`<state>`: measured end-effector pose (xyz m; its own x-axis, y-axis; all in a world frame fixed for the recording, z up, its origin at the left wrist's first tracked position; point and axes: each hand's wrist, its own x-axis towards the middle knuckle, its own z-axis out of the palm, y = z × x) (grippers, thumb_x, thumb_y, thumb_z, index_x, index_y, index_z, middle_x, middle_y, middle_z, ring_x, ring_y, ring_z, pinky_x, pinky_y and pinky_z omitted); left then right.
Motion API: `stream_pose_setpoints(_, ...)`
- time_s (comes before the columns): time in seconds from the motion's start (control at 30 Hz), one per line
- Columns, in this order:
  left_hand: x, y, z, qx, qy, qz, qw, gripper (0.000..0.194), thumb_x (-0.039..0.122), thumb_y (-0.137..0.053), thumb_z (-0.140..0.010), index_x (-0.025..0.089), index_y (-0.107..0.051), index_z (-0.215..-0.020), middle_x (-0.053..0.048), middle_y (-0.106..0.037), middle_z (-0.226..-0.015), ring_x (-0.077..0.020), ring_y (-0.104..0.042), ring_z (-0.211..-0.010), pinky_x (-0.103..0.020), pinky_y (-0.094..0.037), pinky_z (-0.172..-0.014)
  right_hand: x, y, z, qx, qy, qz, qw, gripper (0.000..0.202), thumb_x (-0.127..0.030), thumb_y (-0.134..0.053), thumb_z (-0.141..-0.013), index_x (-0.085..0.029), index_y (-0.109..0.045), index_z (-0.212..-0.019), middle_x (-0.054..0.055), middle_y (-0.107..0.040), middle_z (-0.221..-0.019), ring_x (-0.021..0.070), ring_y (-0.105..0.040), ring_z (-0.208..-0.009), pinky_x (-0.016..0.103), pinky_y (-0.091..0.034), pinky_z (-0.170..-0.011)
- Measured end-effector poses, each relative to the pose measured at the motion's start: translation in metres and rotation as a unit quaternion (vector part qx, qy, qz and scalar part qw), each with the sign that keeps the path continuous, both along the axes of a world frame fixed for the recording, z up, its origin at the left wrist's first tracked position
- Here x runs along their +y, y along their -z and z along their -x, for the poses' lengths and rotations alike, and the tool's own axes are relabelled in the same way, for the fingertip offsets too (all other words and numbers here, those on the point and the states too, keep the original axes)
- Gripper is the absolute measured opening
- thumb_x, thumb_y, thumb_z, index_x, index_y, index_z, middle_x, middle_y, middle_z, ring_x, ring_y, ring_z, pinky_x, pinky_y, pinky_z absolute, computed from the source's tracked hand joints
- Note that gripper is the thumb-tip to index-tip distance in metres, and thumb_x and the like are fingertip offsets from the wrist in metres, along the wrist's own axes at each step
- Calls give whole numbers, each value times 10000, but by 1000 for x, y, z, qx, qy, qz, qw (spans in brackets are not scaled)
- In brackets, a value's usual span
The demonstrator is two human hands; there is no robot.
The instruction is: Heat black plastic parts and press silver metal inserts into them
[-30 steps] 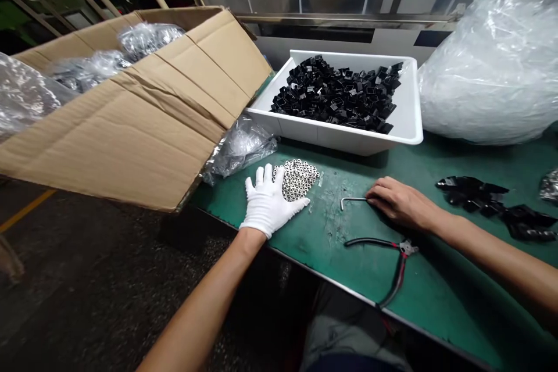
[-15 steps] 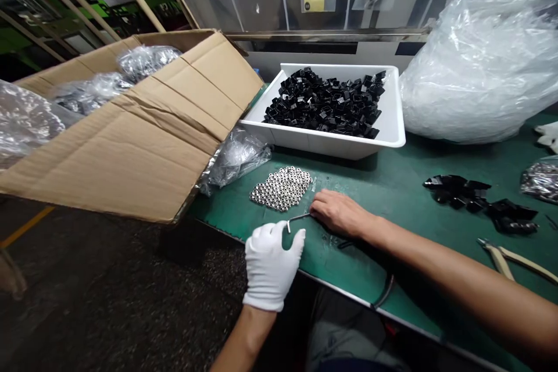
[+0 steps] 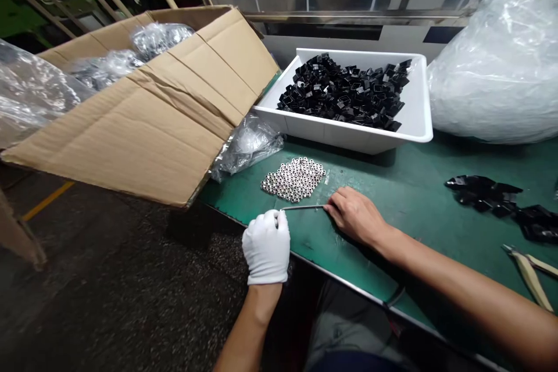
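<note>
A thin metal rod point(image 3: 303, 207) lies level between my two hands, just above the green table. Its left end meets the closed thumb and fingers of my left hand point(image 3: 267, 244), which wears a white glove. That end, bent like a hex key's in the earlier view, is mostly hidden by the glove. My right hand point(image 3: 355, 215), bare, pinches the right end and rests on the table. Right behind the rod, a flat cluster of small silver nut-like rings point(image 3: 294, 179) lies on the table.
Beyond the rings stands a white tray point(image 3: 331, 131) of black plastic parts. An open cardboard box point(image 3: 143, 122) holding bagged items leans over the left side. Black parts point(image 3: 483, 192) and cream-handled pliers point(image 3: 529, 276) lie at right. A big plastic bag point(image 3: 501, 70) sits behind them.
My left hand, loosely open around the rod's bent end before, has closed at that end. The rod has turned nearly level. The camera view has shifted, moving the table things in the picture.
</note>
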<state>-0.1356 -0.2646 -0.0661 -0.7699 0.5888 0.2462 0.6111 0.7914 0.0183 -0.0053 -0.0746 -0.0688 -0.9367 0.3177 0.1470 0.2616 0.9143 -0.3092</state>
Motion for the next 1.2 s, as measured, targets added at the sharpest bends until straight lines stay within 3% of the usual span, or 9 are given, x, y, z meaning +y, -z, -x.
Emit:
stream_pose_setpoints(0.53, 8, 7, 9, -11, -29, -2, 1000, 356, 394, -421, -994, 221, -616, -753, -48, -675, -722, -227, -607, -718, -317, -320, -651, 5, 3, 28, 0, 38, 8, 999, 201, -314, -499, -1025, -184, -611, -921, 84, -638, -946, 239, -563, -918, 346, -451, -804)
stream_pose_setpoints(0.93, 10, 6, 8, 10, -17, 39, 999, 399, 366, -367, -1018, 205, -659, -799, -76, -674, -753, -246, -605, -744, -325, -304, -643, 9, 2, 33, -1, 43, 12, 999, 181, -301, -512, -1018, -187, -607, -915, 74, -648, -953, 237, -572, -927, 345, -453, -802)
stream_pose_setpoints(1.2, 13, 6, 9, -7, -30, 25, 999, 417, 378, -349, -1021, 201, -642, -784, -84, -681, -774, -236, -601, -734, -321, -297, -641, 9, 2, 35, 1, 51, 13, 999, 184, -308, -508, -1020, -187, -604, -919, 81, -651, -966, 245, -572, -941, 350, -460, -813)
